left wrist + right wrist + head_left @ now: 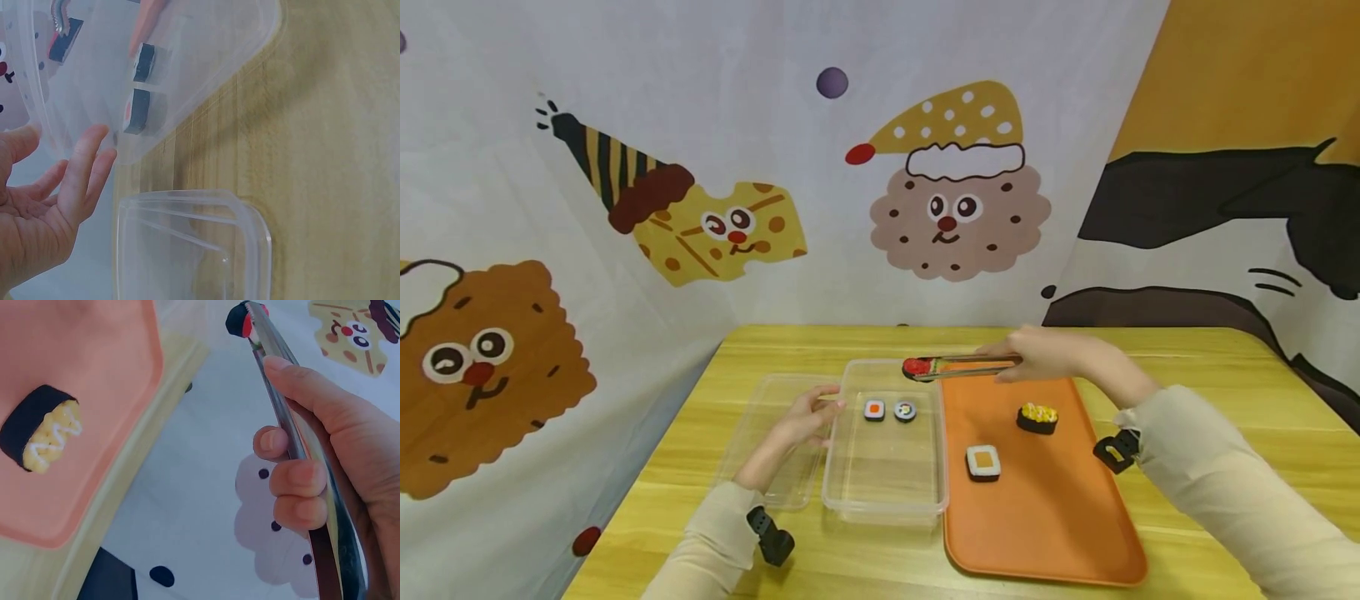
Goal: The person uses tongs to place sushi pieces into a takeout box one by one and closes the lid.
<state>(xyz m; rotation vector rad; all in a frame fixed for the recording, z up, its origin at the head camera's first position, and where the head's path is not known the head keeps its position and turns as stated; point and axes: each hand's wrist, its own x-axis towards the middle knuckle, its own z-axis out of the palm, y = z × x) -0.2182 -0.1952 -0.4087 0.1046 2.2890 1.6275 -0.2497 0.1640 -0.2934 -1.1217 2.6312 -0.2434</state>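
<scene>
My right hand [1047,353] grips metal tongs [275,394], the thumb along one arm and the fingers curled around the other. Between the tong tips is a red-topped sushi piece [917,367] with a dark wrap, held above the far right corner of a clear plastic container [887,475]. Inside that container, a square sushi roll [874,409] with an orange centre sits beside a round sushi roll [905,410]. My left hand [805,421] is at the container's left wall, fingers loosely extended; contact is hard to tell in the left wrist view.
An orange tray [1037,525] lies right of the container, bearing a corn-topped sushi piece [1037,419] and a square roll [982,462] with a yellow centre. Left of the container lies a clear lid [790,492] on the wooden table [670,500]. A printed cloth [820,292] hangs behind.
</scene>
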